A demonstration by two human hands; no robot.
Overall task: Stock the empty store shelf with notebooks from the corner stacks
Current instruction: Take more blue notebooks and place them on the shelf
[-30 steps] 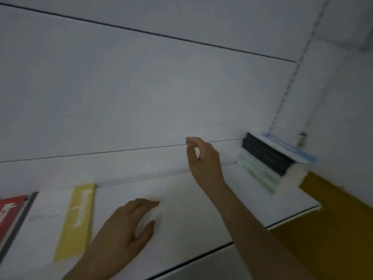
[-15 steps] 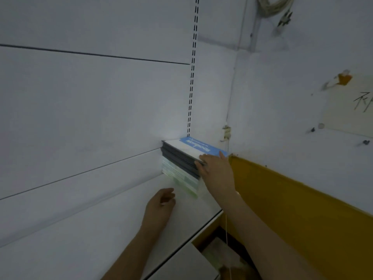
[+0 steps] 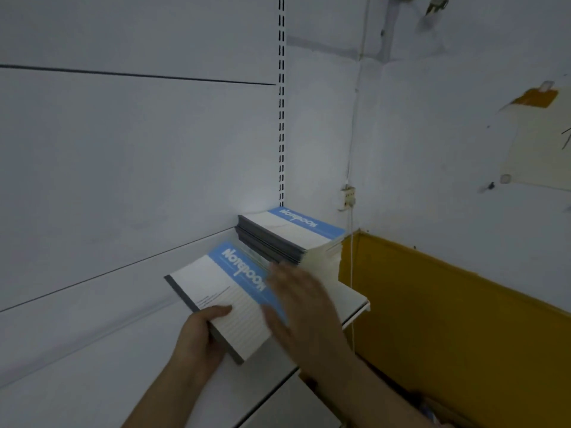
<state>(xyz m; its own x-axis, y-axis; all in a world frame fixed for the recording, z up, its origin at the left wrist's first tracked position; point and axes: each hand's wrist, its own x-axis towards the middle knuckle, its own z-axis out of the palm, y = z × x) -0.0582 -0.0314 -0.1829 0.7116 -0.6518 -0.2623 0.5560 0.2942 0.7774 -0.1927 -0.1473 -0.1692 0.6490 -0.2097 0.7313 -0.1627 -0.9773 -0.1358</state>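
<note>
Left hand (image 3: 200,338): thumb lies flat on the cover near the lower left corner of the notebook (image 3: 222,301), other fingers go under the book and are hidden, so it grips the book by that edge. Right hand (image 3: 299,310) is motion-blurred; fingers look stretched out and roughly together, lying over the right side of the same notebook, covering the end of its blue band. Cannot tell if the palm presses the cover or only hovers just above it. Both forearms run off the bottom of the frame.

The notebook is white with a blue strip printed "Notebook" and a grey spine, held tilted just above the white shelf (image 3: 92,366), in front of and lower than the stack (image 3: 290,239). Small print on the cover is unreadable.

The stack sits in the far right corner of the shelf against the back panel, same blue-strip cover on top, dark spines facing left, pale page edges facing right. Its lower part is hidden behind the held book and the right hand, so the count is unclear.

Right of the shelf: yellow panel (image 3: 448,319), a thin cord (image 3: 352,257) hanging down the wall, a paper sheet (image 3: 537,149) cut off by the frame edge. Something in the bottom right corner is dark and too blurred to make out.
</note>
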